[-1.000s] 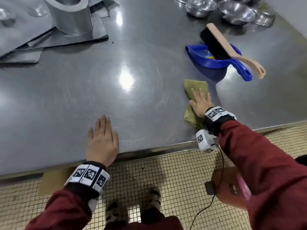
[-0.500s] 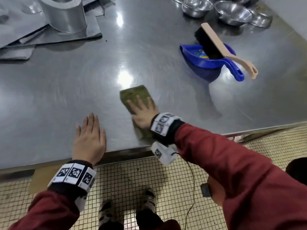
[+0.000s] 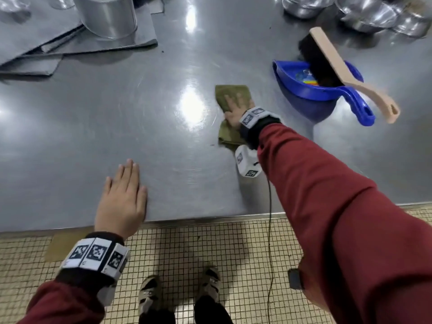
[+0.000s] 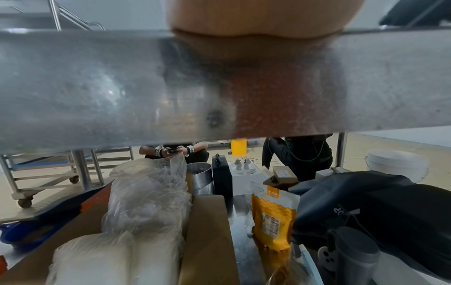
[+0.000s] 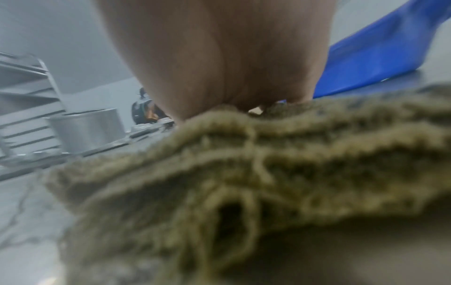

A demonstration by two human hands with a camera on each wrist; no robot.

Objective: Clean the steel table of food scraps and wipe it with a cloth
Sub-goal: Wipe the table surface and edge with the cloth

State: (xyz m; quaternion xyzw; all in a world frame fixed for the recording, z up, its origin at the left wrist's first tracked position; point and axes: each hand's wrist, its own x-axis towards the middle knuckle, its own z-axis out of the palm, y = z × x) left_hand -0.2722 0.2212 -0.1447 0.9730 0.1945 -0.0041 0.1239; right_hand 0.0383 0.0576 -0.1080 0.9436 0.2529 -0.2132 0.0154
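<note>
An olive-green cloth (image 3: pixel 228 94) lies flat on the steel table (image 3: pixel 93 127), left of the blue dustpan (image 3: pixel 311 90). My right hand (image 3: pixel 235 106) presses on the cloth with straight fingers. The right wrist view shows the palm (image 5: pixel 219 57) bearing down on the folded cloth (image 5: pixel 268 164), the fingers hidden. My left hand (image 3: pixel 122 195) lies flat, fingers straight and together, on the table near its front edge. The left wrist view shows only the heel of the hand (image 4: pixel 263 17) above the table's front rim (image 4: pixel 97 86). A small dark speck (image 3: pixel 162 51) sits farther back.
A brush with a pale wooden handle (image 3: pixel 346 71) rests in the dustpan. Steel bowls (image 3: pixel 369 12) stand at the back right. A steel cylinder (image 3: pixel 105 15) stands on flat metal sheets (image 3: pixel 70 47) at the back left. Bags and boxes (image 4: pixel 151 212) sit on the shelf below.
My right hand slid the cloth left toward the left hand, then back right and farther away, to beside the dustpan. The left hand stayed flat by the table's edge.
</note>
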